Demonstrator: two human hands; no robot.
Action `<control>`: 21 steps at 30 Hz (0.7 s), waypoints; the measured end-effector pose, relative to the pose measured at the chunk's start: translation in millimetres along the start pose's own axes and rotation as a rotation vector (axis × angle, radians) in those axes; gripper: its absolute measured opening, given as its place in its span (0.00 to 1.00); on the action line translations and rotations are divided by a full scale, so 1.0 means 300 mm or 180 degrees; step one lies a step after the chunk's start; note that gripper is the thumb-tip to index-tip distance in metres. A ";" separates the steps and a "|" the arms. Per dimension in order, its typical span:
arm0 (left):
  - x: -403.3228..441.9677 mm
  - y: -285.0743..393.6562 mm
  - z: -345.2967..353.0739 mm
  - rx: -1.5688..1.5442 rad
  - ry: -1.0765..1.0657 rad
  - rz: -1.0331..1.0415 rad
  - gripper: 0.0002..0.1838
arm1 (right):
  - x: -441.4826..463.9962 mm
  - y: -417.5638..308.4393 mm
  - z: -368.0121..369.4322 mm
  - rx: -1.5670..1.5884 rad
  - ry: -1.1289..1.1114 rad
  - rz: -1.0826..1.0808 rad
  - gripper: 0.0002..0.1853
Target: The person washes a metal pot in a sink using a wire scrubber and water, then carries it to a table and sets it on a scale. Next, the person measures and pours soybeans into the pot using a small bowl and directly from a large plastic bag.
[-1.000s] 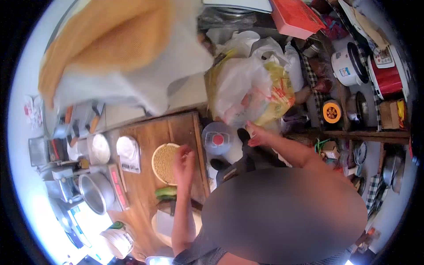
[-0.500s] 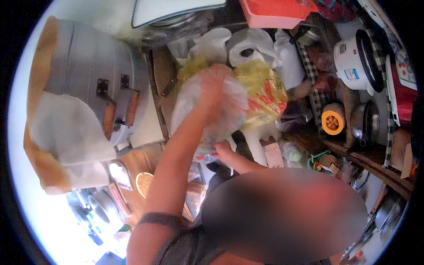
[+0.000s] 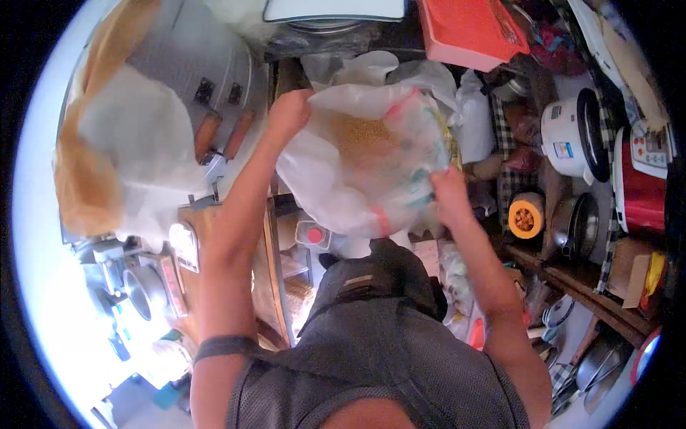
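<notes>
While hands (image 3: 289,114) hold bag (image 3: 314,168) open, cooker label (image 3: 564,150) unreadable.

L grip (image 3: 291,111), R grip (image 3: 449,189) well apart, L further fwd; both clenched.

Grains (image 3: 364,134) in plastic bag (image 3: 311,171) blurred, kind unclear; red basin (image 3: 468,32) cut off by top edge.

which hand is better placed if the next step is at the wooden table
Probably the left hand: it is nearer the wooden table, while the right hand is across the open plastic bag. Both hold the bag, so the left would first have to let go.
</notes>
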State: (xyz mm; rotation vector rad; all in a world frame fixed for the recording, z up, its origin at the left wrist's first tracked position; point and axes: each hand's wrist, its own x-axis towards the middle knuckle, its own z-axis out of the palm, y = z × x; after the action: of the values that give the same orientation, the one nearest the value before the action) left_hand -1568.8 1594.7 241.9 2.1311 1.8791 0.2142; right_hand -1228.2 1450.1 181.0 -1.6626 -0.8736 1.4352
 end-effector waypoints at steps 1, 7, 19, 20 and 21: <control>-0.032 -0.001 -0.020 -0.0025 0.0044 -0.0048 0.18 | -0.017 -0.145 -0.015 -0.0058 0.0006 0.0104 0.12; -0.308 0.021 -0.124 -0.2188 0.0771 -0.0926 0.20 | 0.238 -0.520 -0.122 -0.1417 -0.0454 -0.1117 0.14; -0.818 0.278 0.098 -0.3310 0.1745 -0.1729 0.26 | 0.243 -0.829 0.345 -0.2991 -0.1781 -0.3127 0.14; -0.834 0.288 0.164 -0.3315 0.1773 -0.1768 0.26 | 0.242 -0.809 0.366 -0.3000 -0.1829 -0.3137 0.14; -0.845 0.287 0.263 -0.3459 0.1742 -0.1725 0.26 | 0.250 -0.770 0.382 -0.2934 -0.1515 -0.3421 0.16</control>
State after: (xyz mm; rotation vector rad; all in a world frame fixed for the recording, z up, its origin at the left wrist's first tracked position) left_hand -1498.6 1325.9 214.5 0.8471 1.8177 1.4016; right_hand -1335.9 1638.6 339.2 -0.9691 -2.4707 0.6254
